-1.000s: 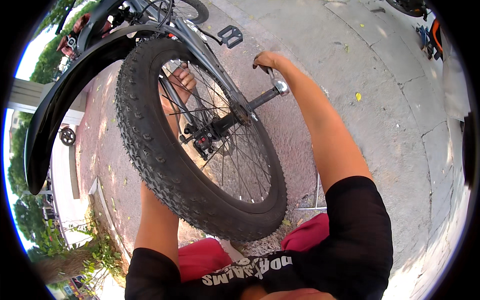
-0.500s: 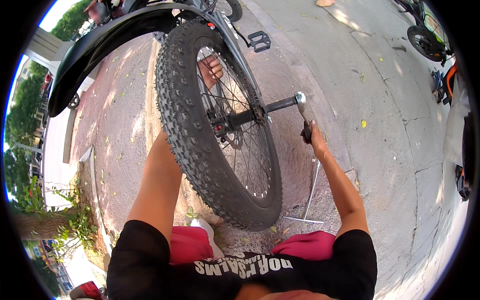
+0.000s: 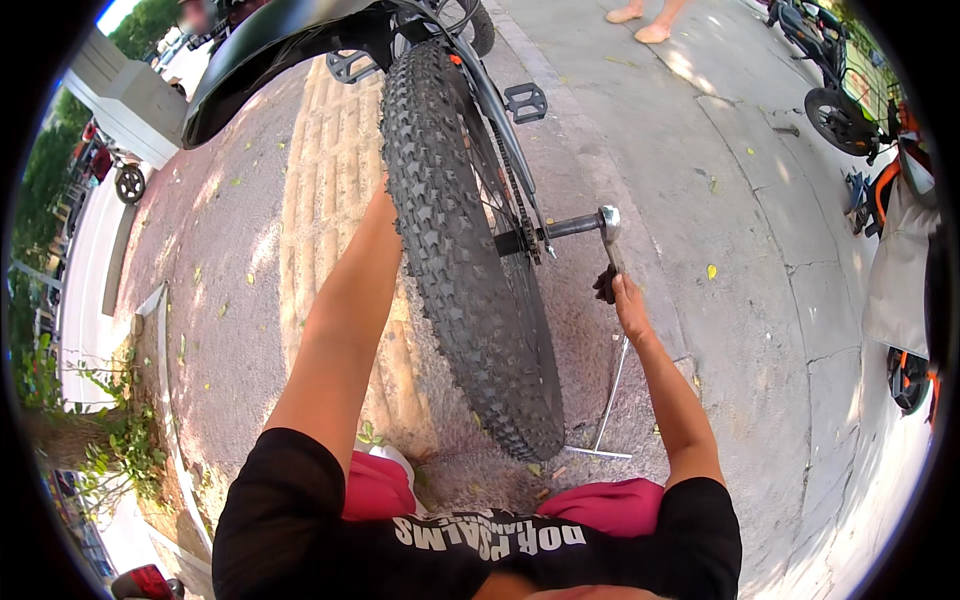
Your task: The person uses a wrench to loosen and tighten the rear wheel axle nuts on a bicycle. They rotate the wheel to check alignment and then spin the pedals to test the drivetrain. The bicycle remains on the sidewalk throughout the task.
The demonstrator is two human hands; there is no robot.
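The fat-tyre bicycle's wheel stands upright in front of me, its knobbly tread facing me. On its right side a long socket sits at the axle end, in line with the hub. A ratchet wrench is fitted to the socket's outer end and hangs downward. My right hand is closed round the lower part of its handle. My left forearm reaches up to the wheel's left side; the hand itself is hidden behind the tyre. The chain runs beside the tyre.
A T-shaped metal wrench lies on the pavement below my right hand. The black mudguard juts out at the upper left, and a pedal sticks out on the right. A person's feet stand far off. Bikes line the right.
The wheel now looks more edge-on, and its spokes and my left hand's fingers have gone out of sight. The ratchet and my right hand sit slightly lower in the picture.
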